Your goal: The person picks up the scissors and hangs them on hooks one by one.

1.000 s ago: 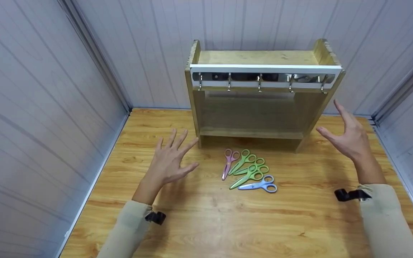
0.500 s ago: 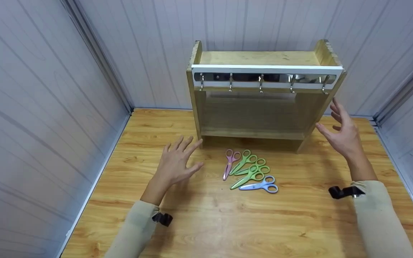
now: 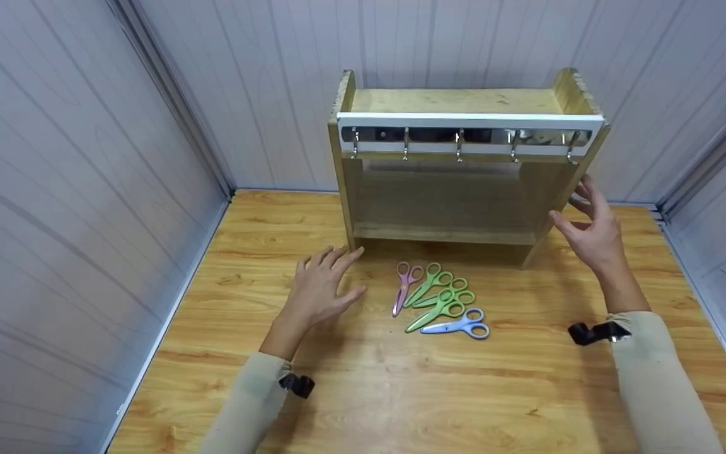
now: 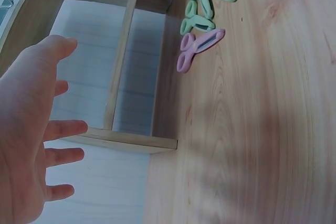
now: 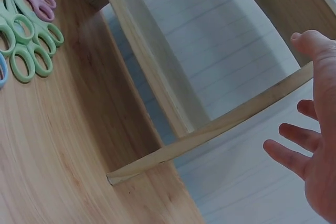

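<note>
My left hand [image 3: 320,289] hovers with spread fingers beside the lower left corner of a small wooden shelf unit [image 3: 445,234]. On its other side my right hand [image 3: 595,239] is held near the right side panel, thumb in front and fingers reaching behind the edge. In the right wrist view those fingers [image 5: 299,136] lie beyond the panel [image 5: 210,129], with nothing gripped. On the floor before the unit lie pink scissors [image 3: 404,287], several green scissors [image 3: 429,317] overlapping each other, and blue scissors [image 3: 442,328].
A white rail [image 3: 375,150] with several metal hooks [image 3: 459,146] runs across the unit's upper front. Behind it stands a pale panelled wall [image 3: 275,94], with more walls at left [image 3: 73,221] and right. The floor [image 3: 401,403] is wood-patterned.
Both hands have come inward toward the shelf unit's sides, the left moving right and slightly down, the right moving left. The scissors and the unit have stayed in place.
</note>
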The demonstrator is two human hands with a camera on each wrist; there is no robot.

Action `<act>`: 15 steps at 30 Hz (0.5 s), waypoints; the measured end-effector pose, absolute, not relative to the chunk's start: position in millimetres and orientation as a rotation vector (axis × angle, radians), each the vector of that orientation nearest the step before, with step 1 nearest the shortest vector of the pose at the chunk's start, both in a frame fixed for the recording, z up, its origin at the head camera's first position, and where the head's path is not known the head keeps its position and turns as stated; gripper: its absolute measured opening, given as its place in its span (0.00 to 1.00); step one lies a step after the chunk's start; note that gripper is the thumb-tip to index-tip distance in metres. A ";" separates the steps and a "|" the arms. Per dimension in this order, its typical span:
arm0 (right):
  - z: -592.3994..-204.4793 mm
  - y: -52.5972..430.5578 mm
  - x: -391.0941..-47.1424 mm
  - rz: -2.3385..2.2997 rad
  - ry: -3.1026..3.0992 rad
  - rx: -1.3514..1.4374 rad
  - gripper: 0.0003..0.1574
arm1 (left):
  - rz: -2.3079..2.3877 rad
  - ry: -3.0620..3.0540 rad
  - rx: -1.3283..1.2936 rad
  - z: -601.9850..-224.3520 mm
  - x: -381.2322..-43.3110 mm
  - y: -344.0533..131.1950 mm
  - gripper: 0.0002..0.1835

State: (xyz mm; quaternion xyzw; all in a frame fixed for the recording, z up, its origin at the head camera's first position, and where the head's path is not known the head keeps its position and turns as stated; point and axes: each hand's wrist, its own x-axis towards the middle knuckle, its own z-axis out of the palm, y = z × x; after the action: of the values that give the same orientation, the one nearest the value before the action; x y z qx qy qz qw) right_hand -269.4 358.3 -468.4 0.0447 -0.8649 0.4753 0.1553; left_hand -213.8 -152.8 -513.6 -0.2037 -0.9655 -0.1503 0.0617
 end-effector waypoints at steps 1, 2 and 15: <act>-469.1 357.8 -269.8 1.367 -2.481 0.121 0.57 | -0.465 -2.917 -0.615 -514.2 -213.8 -152.5 0.42; -469.7 357.3 -270.2 1.375 -2.481 0.111 0.58 | -0.469 -2.916 -0.614 -514.8 -214.0 -152.2 0.42; -484.2 349.2 -278.2 1.499 -2.380 0.063 0.58 | -0.543 -2.847 -0.619 -526.0 -214.8 -144.1 0.41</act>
State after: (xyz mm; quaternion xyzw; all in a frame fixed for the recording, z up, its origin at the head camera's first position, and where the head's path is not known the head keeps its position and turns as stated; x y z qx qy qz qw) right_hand -278.2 349.2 -484.2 0.0222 -0.8345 0.5258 0.1633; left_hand -214.8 -144.1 -526.0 -0.2080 -0.9568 -0.1824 0.0890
